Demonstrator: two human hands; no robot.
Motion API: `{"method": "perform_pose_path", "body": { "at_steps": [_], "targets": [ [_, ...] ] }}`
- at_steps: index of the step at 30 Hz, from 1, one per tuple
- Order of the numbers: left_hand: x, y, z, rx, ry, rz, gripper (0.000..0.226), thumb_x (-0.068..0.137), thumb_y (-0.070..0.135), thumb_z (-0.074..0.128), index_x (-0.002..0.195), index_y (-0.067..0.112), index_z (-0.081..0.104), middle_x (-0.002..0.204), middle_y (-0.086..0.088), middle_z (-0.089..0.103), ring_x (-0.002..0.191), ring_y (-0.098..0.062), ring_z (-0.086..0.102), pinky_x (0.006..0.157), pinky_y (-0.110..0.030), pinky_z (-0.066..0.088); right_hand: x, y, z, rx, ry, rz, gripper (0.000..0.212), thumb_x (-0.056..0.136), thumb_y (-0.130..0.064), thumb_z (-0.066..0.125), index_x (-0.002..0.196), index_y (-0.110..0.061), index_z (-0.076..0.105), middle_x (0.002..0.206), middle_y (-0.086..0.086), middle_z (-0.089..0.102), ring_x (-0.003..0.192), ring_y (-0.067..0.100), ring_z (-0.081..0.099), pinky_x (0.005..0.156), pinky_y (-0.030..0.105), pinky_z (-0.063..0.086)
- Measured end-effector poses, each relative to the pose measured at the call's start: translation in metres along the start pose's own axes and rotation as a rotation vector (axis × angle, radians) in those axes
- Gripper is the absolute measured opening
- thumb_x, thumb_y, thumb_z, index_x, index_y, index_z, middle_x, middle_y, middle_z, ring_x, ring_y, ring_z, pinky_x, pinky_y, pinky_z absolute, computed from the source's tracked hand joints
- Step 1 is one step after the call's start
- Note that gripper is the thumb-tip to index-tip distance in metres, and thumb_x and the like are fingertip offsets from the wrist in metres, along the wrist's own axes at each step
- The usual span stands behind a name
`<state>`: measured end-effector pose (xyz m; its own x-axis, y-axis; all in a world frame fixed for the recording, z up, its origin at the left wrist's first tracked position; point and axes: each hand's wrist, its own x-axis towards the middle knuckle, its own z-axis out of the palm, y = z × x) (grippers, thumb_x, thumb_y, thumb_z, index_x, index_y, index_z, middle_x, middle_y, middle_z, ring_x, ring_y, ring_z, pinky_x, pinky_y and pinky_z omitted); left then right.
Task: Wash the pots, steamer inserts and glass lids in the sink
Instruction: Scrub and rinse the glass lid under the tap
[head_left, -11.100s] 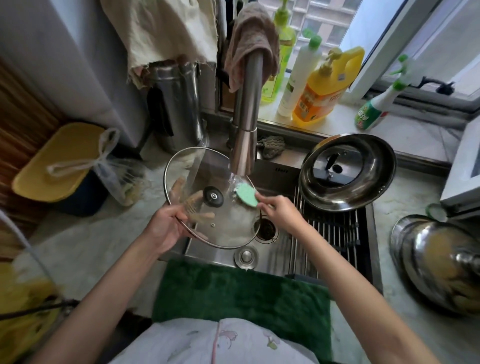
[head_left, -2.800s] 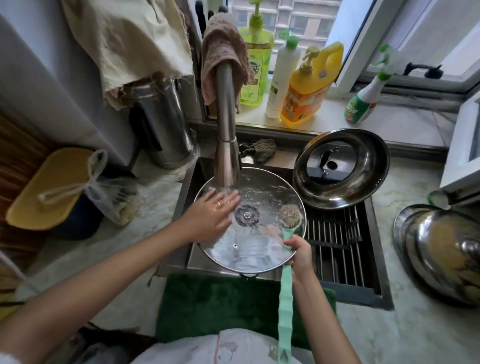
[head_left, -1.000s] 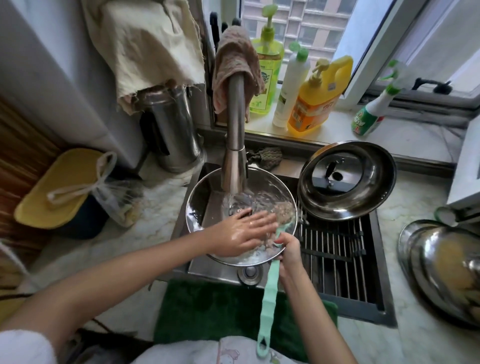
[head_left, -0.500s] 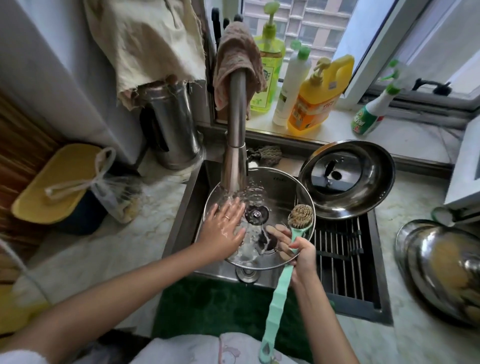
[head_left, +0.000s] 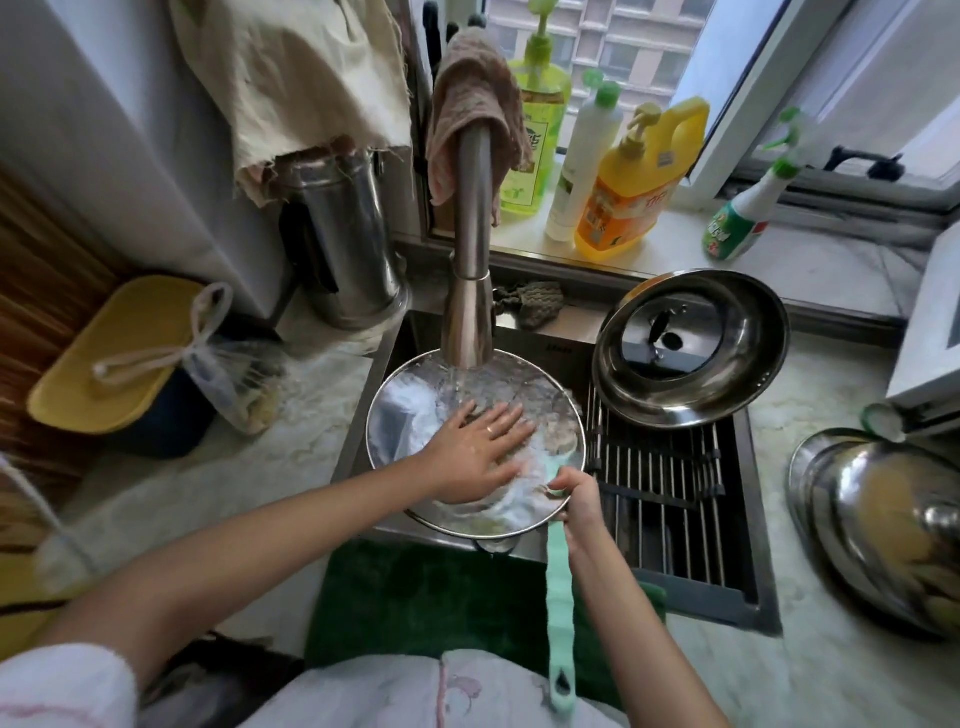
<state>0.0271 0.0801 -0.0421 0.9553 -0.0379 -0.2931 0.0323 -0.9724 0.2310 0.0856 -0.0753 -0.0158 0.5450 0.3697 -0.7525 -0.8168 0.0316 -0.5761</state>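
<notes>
A round glass lid (head_left: 400, 415) with a steel rim lies over the sink (head_left: 566, 351), under water running from the tap (head_left: 470, 249). My left hand (head_left: 478, 457) lies flat on the wet glass, fingers spread. My right hand (head_left: 579, 496) grips the lid's near right rim together with a long mint-green brush handle (head_left: 560, 613); the brush head is hidden under the lid. A steel lid (head_left: 691, 348) leans upside down at the sink's back right over a drying rack (head_left: 660, 478). A steel pot (head_left: 883, 530) rests on the right counter.
A steel kettle (head_left: 343, 249) stands back left under a hanging cloth. Soap bottles (head_left: 634, 176) and a spray bottle (head_left: 748, 208) line the windowsill. A yellow-lidded bin (head_left: 114, 353) with a tied bag is at left. A green mat (head_left: 431, 608) lies before the sink.
My left hand has slid from the lid's left part across to its middle. The brush head, seen above the lid half a second ago, is out of sight below it.
</notes>
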Motion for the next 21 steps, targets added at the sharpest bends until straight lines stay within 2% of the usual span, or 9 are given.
{"method": "perform_pose_path", "body": {
  "at_steps": [3,5,7,9,12,14,17,19,21],
  "targets": [
    [-0.009,-0.043,-0.005,0.111,0.028,-0.075,0.072,0.085,0.065,-0.002,0.149,0.033,-0.008,0.157,0.004,-0.007,0.145,-0.013,-0.006,0.114,-0.044,-0.017,0.010,0.013,-0.004,-0.041,0.043,0.032,0.057,0.084,0.010,0.024,0.038,-0.014,0.046,0.037,-0.005,0.041,0.027,0.003,0.032,0.030,0.012,0.019],
    [-0.004,-0.062,-0.015,0.197,0.058,-0.255,0.073,0.089,0.064,0.003,0.151,0.026,-0.004,0.158,-0.003,0.013,0.146,-0.021,0.011,0.115,-0.051,-0.014,0.006,0.016,0.001,-0.053,-0.036,0.063,0.065,0.091,0.005,0.026,0.036,-0.012,0.056,0.038,-0.006,0.046,0.030,0.001,0.037,0.035,0.010,0.026],
    [0.007,-0.052,-0.023,0.156,0.072,-0.317,0.068,0.096,0.057,0.014,0.152,0.020,0.002,0.156,-0.007,0.023,0.144,-0.023,0.019,0.114,-0.055,-0.014,0.002,0.013,0.010,-0.020,-0.090,0.088,0.067,0.088,0.006,0.023,0.033,-0.010,0.057,0.038,-0.005,0.048,0.028,0.001,0.035,0.034,0.011,0.020],
    [0.014,-0.028,-0.020,0.079,0.091,-0.180,0.060,0.096,0.051,0.013,0.149,0.028,-0.003,0.159,-0.001,0.003,0.147,-0.020,0.008,0.114,-0.054,-0.012,0.005,0.014,0.018,0.061,-0.127,0.134,0.053,0.075,0.007,0.022,0.037,-0.009,0.055,0.038,0.001,0.046,0.024,0.003,0.027,0.033,0.012,0.009],
    [0.004,-0.005,-0.006,0.037,0.052,0.142,0.055,0.095,0.047,0.007,0.148,0.035,0.002,0.157,0.010,-0.005,0.146,-0.012,-0.004,0.117,-0.051,-0.006,0.017,0.018,0.025,0.060,-0.094,0.087,0.017,0.056,0.002,0.033,0.059,0.001,0.049,0.044,0.006,0.039,0.025,0.006,0.028,0.027,0.010,0.015],
    [-0.011,-0.007,-0.005,0.039,-0.009,0.219,0.052,0.100,0.047,0.014,0.149,0.036,0.003,0.158,0.010,-0.007,0.145,-0.009,-0.010,0.118,-0.048,-0.004,0.022,0.019,0.021,0.059,-0.092,0.040,0.025,0.049,-0.003,0.041,0.072,0.003,0.050,0.055,0.009,0.044,0.030,0.010,0.037,0.028,0.013,0.024],
    [-0.049,-0.020,-0.021,0.009,-0.153,0.287,0.057,0.099,0.056,0.020,0.148,0.041,-0.004,0.157,0.014,-0.013,0.143,-0.004,-0.019,0.117,-0.039,-0.014,0.018,0.008,0.017,0.052,-0.101,0.046,0.027,0.054,-0.003,0.037,0.075,0.003,0.052,0.059,0.010,0.046,0.028,0.008,0.035,0.026,0.011,0.022],
    [-0.068,-0.036,-0.030,0.069,-0.210,0.281,0.069,0.091,0.068,0.024,0.147,0.044,-0.009,0.156,0.017,-0.016,0.142,-0.006,-0.021,0.115,-0.036,-0.017,0.014,-0.006,0.013,0.006,-0.061,0.041,0.022,0.060,0.002,0.032,0.061,-0.001,0.054,0.050,0.006,0.043,0.025,0.005,0.029,0.024,0.009,0.017],
    [-0.076,-0.047,-0.032,0.185,-0.167,0.291,0.073,0.093,0.059,0.034,0.147,0.043,-0.013,0.158,0.013,-0.008,0.146,-0.016,-0.009,0.118,-0.044,-0.003,0.013,-0.018,0.007,-0.029,-0.056,0.009,0.048,0.078,0.010,0.025,0.044,-0.007,0.055,0.038,0.000,0.042,0.024,0.004,0.032,0.026,0.011,0.020]
  ]
}}
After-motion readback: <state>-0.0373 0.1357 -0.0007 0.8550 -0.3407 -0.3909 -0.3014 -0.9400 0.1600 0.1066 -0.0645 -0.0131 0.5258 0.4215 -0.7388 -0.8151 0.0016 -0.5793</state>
